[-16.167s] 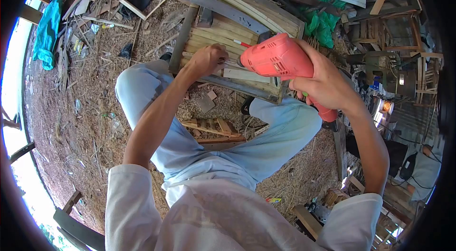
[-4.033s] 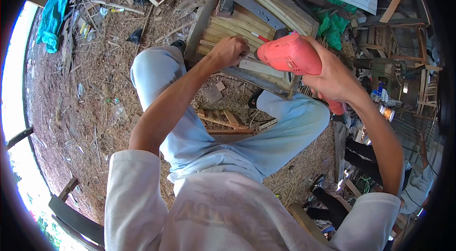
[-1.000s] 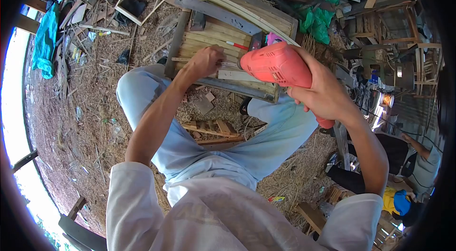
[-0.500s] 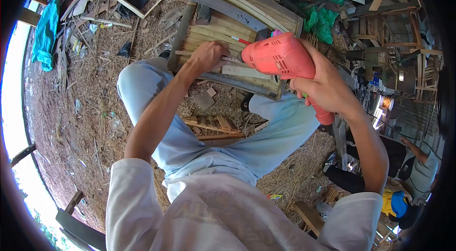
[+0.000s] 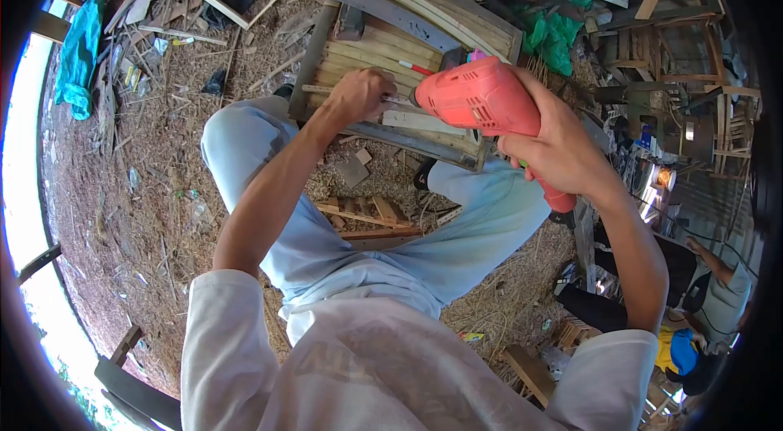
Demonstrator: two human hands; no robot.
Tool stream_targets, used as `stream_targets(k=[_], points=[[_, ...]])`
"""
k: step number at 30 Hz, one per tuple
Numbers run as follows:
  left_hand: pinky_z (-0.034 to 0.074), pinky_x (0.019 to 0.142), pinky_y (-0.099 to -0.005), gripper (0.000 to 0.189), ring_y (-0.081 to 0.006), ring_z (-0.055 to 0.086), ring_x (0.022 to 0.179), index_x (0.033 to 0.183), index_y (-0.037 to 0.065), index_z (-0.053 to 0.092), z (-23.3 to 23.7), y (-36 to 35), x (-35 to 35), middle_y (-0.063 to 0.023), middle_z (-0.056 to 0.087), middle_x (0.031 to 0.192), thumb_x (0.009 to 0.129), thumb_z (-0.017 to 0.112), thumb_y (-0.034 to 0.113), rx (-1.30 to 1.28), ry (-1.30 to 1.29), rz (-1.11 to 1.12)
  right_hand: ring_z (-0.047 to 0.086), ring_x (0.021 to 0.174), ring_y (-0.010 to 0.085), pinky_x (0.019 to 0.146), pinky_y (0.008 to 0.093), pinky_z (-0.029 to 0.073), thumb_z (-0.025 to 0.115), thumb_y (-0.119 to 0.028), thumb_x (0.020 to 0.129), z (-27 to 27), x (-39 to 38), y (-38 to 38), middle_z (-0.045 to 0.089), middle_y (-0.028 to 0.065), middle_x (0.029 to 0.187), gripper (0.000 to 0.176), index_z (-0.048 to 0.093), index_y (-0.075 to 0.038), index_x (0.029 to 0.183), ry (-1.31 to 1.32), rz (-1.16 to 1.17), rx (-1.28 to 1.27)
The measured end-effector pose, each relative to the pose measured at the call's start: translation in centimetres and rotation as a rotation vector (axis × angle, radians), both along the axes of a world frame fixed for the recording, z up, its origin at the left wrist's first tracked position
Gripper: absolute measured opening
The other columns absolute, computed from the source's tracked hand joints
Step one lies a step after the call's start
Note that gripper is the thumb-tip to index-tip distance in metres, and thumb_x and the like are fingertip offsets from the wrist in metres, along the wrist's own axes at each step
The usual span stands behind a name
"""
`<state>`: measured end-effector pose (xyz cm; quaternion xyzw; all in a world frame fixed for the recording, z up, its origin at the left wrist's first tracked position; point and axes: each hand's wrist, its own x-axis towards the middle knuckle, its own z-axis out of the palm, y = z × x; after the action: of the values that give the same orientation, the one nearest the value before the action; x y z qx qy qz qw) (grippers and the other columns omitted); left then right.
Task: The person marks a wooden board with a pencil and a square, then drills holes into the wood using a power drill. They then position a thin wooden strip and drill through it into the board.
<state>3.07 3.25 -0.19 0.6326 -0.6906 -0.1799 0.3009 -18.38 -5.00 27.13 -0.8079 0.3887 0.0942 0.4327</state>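
My right hand is wrapped round the handle of a red power drill. The drill lies level, its chuck pointing left toward my other hand. My left hand is closed on a thin wooden strip, whose end sticks out to the left. The drill's tip is close to those fingers; whether it touches the strip I cannot make out. Both hands are above a low slatted wooden bench. On its slats lie a red-and-white marker and a pale flat piece of wood.
A grey board lies across the bench's far side. Wood scraps are on the littered ground between my legs. Green plastic hangs beyond the bench's right corner. Another person sits at the right, near stacked wood and cables.
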Motion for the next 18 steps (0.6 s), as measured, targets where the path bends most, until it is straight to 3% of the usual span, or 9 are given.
stream_targets(k=[18], points=[[0.054, 0.079, -0.0409, 0.020, -0.0308, 0.067, 0.089, 0.089, 0.008, 0.074, 0.09, -0.03, 0.06, -0.0100, 0.070, 0.095, 0.070, 0.075, 0.015, 0.026, -0.020, -0.006, 0.062, 0.056, 0.0189, 0.054, 0.0351, 0.050, 0.066, -0.011, 0.078, -0.38, 0.01, -0.37, 0.065, 0.0140, 0.089, 0.068, 0.039, -0.003, 0.141, 0.012, 0.026, 0.002]])
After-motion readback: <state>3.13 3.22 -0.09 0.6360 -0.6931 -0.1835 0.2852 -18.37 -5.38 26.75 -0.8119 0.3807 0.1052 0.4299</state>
